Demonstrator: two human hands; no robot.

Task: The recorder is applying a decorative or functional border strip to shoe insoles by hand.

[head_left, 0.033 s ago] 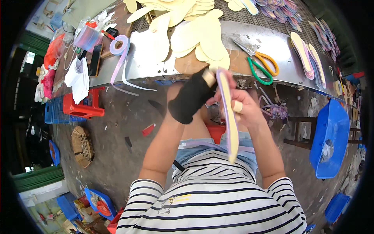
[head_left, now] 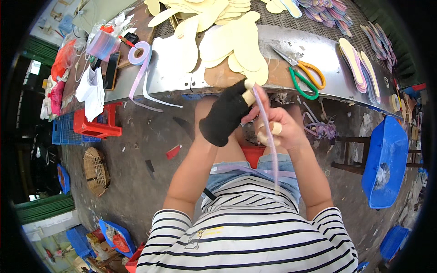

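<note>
In front of my lap I hold an insole [head_left: 274,159], turned nearly edge-on so that its lilac edging shows as a thin, slightly blurred line. My left hand [head_left: 227,111], in a black glove with beige wraps on the bare fingertips, pinches its upper end. My right hand [head_left: 284,127], ungloved and with beige wraps on some fingers, closes round its middle. Beyond my hands, pale yellow insoles [head_left: 248,48] overlap on the bench. Scissors [head_left: 302,73] with green and orange handles lie to their right. A roll of lilac tape [head_left: 139,53] rests to their left, its ends hanging over the edge.
The metal-topped bench [head_left: 280,38] runs across the front. Edged insoles [head_left: 353,63] lie at its right end, near stacks of multicoloured pieces [head_left: 325,13]. A phone [head_left: 111,70] lies at the left. A red stool [head_left: 98,123], wicker basket [head_left: 95,170] and blue tub [head_left: 387,164] stand around me.
The insole has turned from showing part of its yellow face to nearly edge-on. My left wrist has rolled slightly, and my right fingers have shifted along it.
</note>
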